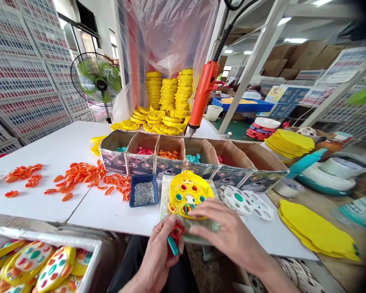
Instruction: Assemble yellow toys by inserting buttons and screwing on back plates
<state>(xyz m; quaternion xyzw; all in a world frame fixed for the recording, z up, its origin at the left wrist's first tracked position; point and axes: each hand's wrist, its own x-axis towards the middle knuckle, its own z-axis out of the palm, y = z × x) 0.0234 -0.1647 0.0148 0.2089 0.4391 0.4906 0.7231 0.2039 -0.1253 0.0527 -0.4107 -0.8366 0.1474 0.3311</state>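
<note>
Left hand point(161, 248) low at the near edge of the white table point(110, 215), fingers closed around small red pieces point(177, 231) and a teal piece point(173, 245); the exact count in the grip cannot be told. Right hand point(221, 228) over the near right edge of the yellow shell point(187, 179), fingers extended and thumb apart from them; whether the fingertips touch the small teal part point(187, 208) at the shell's near side cannot be told. Shell lies on a pale board point(165, 199) at table centre, red and teal buttons set in its openings. Left of the board: blue tray point(143, 178) of metal screws point(144, 193); farther left, a scatter of orange pieces point(82, 176). Right of the shell: white perforated plates point(232, 197), partly overlapping. Just beyond: a row of cardboard bins point(171, 166) holding coloured small parts, with an orange-red power screwdriver point(204, 93) hanging above. Far side: stacked yellow shells point(169, 97). Near left: white crate point(94, 260) containing yellow toys point(53, 268) with coloured buttons. Right: flat yellow sheets point(317, 230), piled.
</note>
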